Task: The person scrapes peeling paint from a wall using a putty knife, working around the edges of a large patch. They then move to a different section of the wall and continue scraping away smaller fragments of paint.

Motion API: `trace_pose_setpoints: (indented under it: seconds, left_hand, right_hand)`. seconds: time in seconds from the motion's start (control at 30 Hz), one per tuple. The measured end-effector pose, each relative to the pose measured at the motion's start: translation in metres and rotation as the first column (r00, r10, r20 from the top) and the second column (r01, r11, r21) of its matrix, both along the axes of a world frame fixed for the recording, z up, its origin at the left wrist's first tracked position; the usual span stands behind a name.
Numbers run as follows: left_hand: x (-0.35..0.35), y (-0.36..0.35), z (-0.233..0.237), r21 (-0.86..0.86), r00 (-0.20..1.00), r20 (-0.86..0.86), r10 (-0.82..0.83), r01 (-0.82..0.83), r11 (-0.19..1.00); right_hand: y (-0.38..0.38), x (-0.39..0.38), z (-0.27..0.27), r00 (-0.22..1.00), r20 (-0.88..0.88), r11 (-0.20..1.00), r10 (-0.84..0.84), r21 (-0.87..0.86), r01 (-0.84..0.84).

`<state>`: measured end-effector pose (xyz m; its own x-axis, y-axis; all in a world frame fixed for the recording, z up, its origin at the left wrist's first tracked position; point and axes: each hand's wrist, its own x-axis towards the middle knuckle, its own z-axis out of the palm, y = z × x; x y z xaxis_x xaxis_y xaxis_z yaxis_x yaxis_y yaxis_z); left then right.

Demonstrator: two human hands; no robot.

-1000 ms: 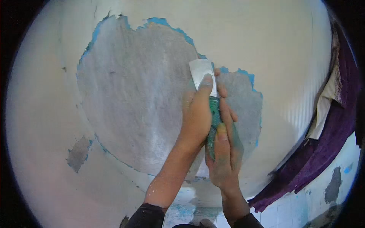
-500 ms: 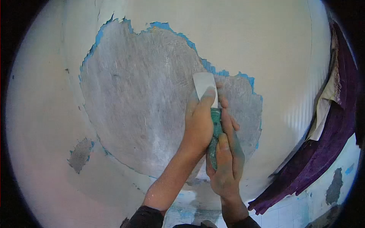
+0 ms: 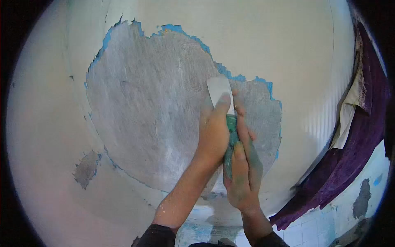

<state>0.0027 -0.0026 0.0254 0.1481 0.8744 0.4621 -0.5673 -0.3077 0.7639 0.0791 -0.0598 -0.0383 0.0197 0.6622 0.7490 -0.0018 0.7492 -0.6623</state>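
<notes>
Both my hands are on one putty knife, its green handle running down between them and its pale blade pointing up. My left hand grips the blade's base, with the thumb lying on the flat of the blade. Around the lower handle is my right hand, thumb along it and fingers behind. The blade's top edge is close below the ragged blue paint edge of a large bare grey patch in the wall. The fingers behind the blade are partly hidden.
Cream paint surrounds the bare patch. A smaller bare spot lies at lower left. Purple cloth with a pale piece hangs along the right. White tiles show at the bottom.
The view has shifted very slightly. My hands and the putty knife sit almost where they were on the patch, with the same grip.
</notes>
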Motion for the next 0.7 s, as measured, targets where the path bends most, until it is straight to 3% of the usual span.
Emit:
trace_pose_setpoints:
  seconds: [0.07, 0.17, 0.27, 0.3, 0.4, 0.47, 0.57, 0.7]
  left_hand:
    - [-0.001, -0.001, 0.002, 0.024, 1.0, -0.003, 0.0, 0.0, 1.0]
    - [-0.002, 0.001, -0.013, -0.026, 0.998, -0.053, 0.022, -0.024, 0.999]
    - [-0.003, 0.002, 0.003, -0.022, 0.999, -0.029, 0.026, -0.027, 0.999]
    - [-0.005, 0.003, 0.013, 0.083, 0.995, -0.032, 0.091, -0.088, 0.993]
    - [-0.004, -0.005, 0.003, -0.044, 0.99, -0.096, 0.106, -0.111, 0.993]
    - [-0.002, -0.006, 0.001, -0.021, 0.994, -0.056, 0.091, -0.093, 0.995]
    - [-0.006, -0.004, 0.01, 0.032, 0.999, 0.003, 0.053, -0.053, 0.998]
    - [-0.005, -0.003, -0.004, -0.024, 0.991, -0.095, 0.09, -0.093, 0.995]
  right_hand:
    - [-0.008, 0.001, 0.01, 0.998, -0.01, 0.99, 0.065, -0.121, -0.065]
    - [-0.01, 0.0, 0.007, 0.998, -0.004, 0.984, 0.065, -0.166, -0.065]
    - [-0.003, 0.001, 0.01, 0.998, 0.031, 0.991, 0.051, -0.127, -0.047]
    - [0.0, 0.0, 0.009, 0.999, 0.037, 0.995, 0.033, -0.096, -0.029]
    - [-0.004, -0.002, 0.005, 0.996, -0.011, 0.996, 0.086, -0.009, -0.086]
    - [-0.002, -0.006, 0.006, 0.998, -0.019, 0.996, 0.053, 0.07, -0.051]
    - [-0.002, -0.003, 0.015, 1.0, 0.019, 1.0, 0.025, 0.003, -0.025]
    - [0.001, -0.003, 0.0, 1.0, 0.004, 0.995, 0.027, -0.093, -0.026]
